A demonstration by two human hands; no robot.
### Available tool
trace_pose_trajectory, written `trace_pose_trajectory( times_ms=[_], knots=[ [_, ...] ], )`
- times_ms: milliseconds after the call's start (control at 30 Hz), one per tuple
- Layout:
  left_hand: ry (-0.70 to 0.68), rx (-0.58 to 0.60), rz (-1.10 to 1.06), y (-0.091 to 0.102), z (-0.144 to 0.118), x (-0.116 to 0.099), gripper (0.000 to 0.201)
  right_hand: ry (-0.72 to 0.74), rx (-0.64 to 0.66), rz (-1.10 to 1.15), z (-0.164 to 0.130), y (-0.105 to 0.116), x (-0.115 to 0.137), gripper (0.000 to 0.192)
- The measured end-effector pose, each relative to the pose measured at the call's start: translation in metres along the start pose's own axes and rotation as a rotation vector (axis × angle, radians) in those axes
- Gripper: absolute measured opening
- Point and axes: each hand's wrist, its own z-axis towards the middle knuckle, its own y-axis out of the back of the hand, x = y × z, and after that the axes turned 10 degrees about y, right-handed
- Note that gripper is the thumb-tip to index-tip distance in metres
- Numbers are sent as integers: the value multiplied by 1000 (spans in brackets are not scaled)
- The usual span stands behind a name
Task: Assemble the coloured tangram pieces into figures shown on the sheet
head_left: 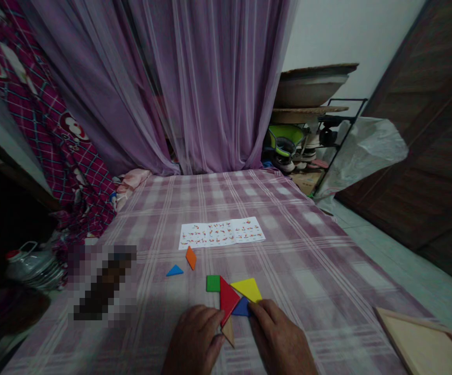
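Red triangle (228, 301) lower centre on checked bed (308, 245), left hand (195, 338) fingers pressing its edge, right hand (278, 338) fingers on blue piece (242, 308), yellow triangle (248, 289) and green square (212, 283) adjoining, sheet (222, 232) above.

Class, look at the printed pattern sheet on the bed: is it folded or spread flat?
Spread flat: the pattern sheet lies fully open on the checked cloth, all its rows of small figures showing.

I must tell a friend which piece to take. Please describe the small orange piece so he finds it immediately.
On the purple checked cloth, find the white printed paper sheet. Just below its left end lies the orange flat slanted four-sided piece, beside a small blue triangle. It is the only orange piece.
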Motion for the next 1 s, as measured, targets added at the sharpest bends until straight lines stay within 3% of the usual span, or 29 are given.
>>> trace_pose_trajectory(
  times_ms=[333, 1000],
  knots=[
    [0, -21, -8, 0, -2, 1, 25, 53, -78, -46, 6, 9, 2, 33],
    [24, 6, -34, 4, 1, -2, 22, 55, -56, -13, 8, 12, 4, 31]
  ],
)
